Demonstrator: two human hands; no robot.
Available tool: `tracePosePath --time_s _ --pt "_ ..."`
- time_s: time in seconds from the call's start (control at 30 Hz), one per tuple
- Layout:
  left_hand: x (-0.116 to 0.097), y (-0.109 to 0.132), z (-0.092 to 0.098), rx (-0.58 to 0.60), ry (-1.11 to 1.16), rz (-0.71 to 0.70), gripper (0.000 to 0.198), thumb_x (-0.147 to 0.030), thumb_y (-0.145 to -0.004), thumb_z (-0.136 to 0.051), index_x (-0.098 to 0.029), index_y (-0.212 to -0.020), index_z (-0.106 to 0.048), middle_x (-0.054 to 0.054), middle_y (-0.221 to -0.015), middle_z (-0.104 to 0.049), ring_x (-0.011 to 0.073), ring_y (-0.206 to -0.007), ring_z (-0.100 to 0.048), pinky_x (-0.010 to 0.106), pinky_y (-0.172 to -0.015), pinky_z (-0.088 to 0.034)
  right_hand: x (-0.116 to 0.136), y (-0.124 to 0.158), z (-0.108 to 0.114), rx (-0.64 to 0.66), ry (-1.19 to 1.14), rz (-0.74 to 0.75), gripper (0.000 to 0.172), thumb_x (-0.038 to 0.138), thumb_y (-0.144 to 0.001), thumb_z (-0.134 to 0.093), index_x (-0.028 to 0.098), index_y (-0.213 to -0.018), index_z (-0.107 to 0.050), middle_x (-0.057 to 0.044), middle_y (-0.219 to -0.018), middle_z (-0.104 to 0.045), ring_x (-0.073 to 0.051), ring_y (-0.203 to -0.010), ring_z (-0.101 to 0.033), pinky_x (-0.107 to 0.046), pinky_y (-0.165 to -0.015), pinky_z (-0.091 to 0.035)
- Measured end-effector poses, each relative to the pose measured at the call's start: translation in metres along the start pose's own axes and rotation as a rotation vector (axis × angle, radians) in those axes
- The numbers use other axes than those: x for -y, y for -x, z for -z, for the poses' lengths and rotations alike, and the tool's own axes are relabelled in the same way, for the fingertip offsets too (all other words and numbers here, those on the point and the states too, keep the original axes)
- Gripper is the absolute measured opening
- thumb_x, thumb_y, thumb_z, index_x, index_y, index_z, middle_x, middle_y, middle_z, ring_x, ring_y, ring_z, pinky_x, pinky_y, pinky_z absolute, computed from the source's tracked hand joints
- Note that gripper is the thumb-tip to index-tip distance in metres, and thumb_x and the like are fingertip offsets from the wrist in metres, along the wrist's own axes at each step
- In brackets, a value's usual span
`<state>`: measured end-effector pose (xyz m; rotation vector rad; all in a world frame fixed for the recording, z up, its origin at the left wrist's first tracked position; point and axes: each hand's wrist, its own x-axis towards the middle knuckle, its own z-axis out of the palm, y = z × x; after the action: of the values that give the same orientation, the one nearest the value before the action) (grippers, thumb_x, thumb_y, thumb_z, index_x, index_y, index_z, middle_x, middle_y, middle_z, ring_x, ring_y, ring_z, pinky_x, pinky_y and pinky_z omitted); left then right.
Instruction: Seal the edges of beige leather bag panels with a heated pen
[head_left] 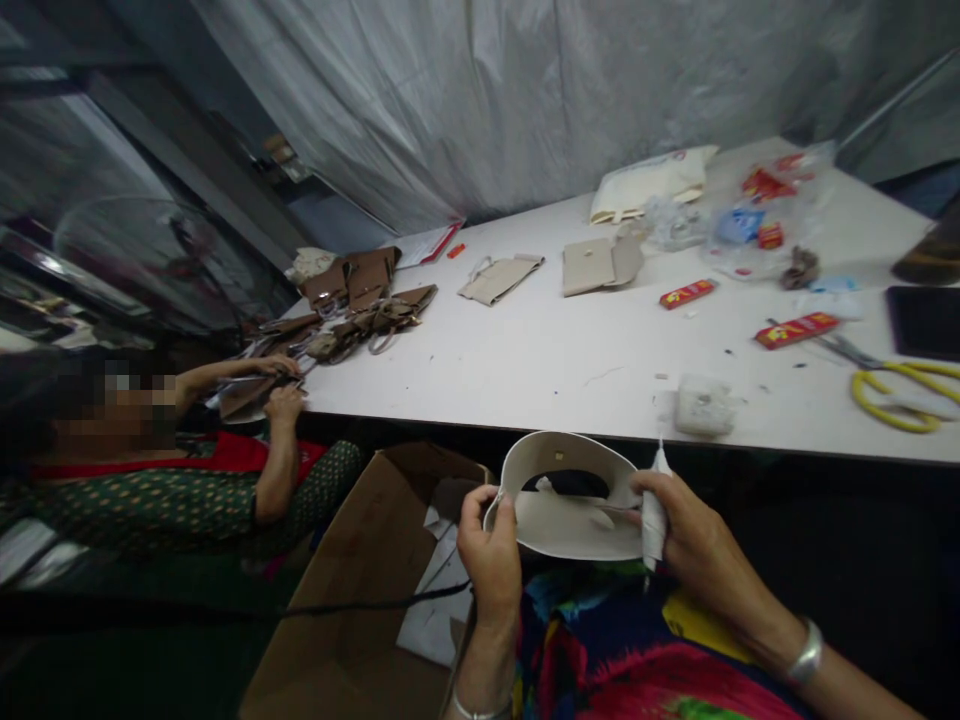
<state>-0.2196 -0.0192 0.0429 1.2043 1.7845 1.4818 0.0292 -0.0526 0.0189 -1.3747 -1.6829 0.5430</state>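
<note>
A cream handbag [570, 525] with a small metal fitting on its raised flap is held out just below the table's front edge, its opening towards me. My left hand [491, 545] pinches its left side between thumb and fingers. At the right side, my right hand [679, 510] is closed around a slim, white-wrapped tool [655, 515] with a thin point sticking up. Fingers of that hand also reach the bag's right edge; how they grip inside is partly hidden.
On the white table [510, 370] are flat cream bags [589, 268], yellow-handled scissors [892, 395], red packets [796, 330], a clear wrapped block [703, 405] and brown bags [367, 280]. A co-worker's hands [285, 390] handle brown pieces at left. A cardboard box [337, 590] stands beside me.
</note>
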Motion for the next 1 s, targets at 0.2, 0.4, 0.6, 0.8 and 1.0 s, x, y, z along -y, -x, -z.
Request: tracePosePath --time_s 0.2,0.4,0.6,0.8,1.0 --pt "0.006 0.015 0.017 0.039 0.057 0.039 0.030 -0.041 -0.087 -0.077 -0.020 -0.107 -0.070 0.004 -0.102 -0.072 0.0216 -0.097 -0.067 0.029 -0.085 -0.053 0.004 -0.002 -0.002 -0.200 -0.094 -0.101 0.025 0.029 -0.096 -0.070 0.027 -0.116 -0.054 -0.002 -0.095 -0.058 -0.019 -0.075 -0.060 -0.030 -0.071 -0.054" --pt "0.010 0.009 0.050 -0.055 0.139 -0.057 0.032 -0.050 -0.092 -0.066 -0.020 -0.103 -0.073 0.005 -0.098 -0.071 0.0223 -0.091 -0.066 0.031 -0.082 -0.053 0.010 -0.002 0.000 -0.285 -0.294 -0.173 0.032 0.032 -0.093 -0.075 0.028 -0.117 -0.055 -0.005 -0.108 -0.066 -0.022 -0.091 -0.068 -0.031 -0.076 -0.058" --pt "-0.019 -0.042 0.057 -0.020 0.135 -0.248 0.018 -0.036 -0.086 -0.076 -0.020 -0.093 -0.073 0.003 -0.092 -0.067 0.0189 -0.087 -0.064 0.029 -0.082 -0.053 0.032 -0.009 0.013 -0.252 -0.370 -0.060 0.027 0.025 -0.094 -0.075 0.029 -0.114 -0.058 -0.003 -0.107 -0.068 -0.019 -0.090 -0.069 -0.026 -0.073 -0.057" --pt "-0.102 -0.069 0.014 0.844 0.202 -0.385 0.023 -0.032 -0.085 -0.075 -0.020 -0.103 -0.079 0.012 -0.104 -0.073 0.0287 -0.101 -0.068 0.039 -0.094 -0.055 0.049 -0.020 0.012 -0.049 -0.475 0.058 0.017 0.021 -0.099 -0.069 0.029 -0.112 -0.063 -0.002 -0.105 -0.073 -0.018 -0.092 -0.072 -0.026 -0.080 -0.058" --pt "-0.125 -0.058 -0.037 1.353 -0.098 -0.422 0.040 -0.028 -0.078 -0.079 -0.026 -0.118 -0.080 0.009 -0.107 -0.081 0.0303 -0.098 -0.075 0.040 -0.094 -0.057 0.042 -0.029 0.003 -0.107 -0.439 0.052 0.013 0.024 -0.099 -0.070 0.029 -0.110 -0.064 -0.002 -0.103 -0.074 -0.019 -0.091 -0.073 -0.026 -0.078 -0.059"
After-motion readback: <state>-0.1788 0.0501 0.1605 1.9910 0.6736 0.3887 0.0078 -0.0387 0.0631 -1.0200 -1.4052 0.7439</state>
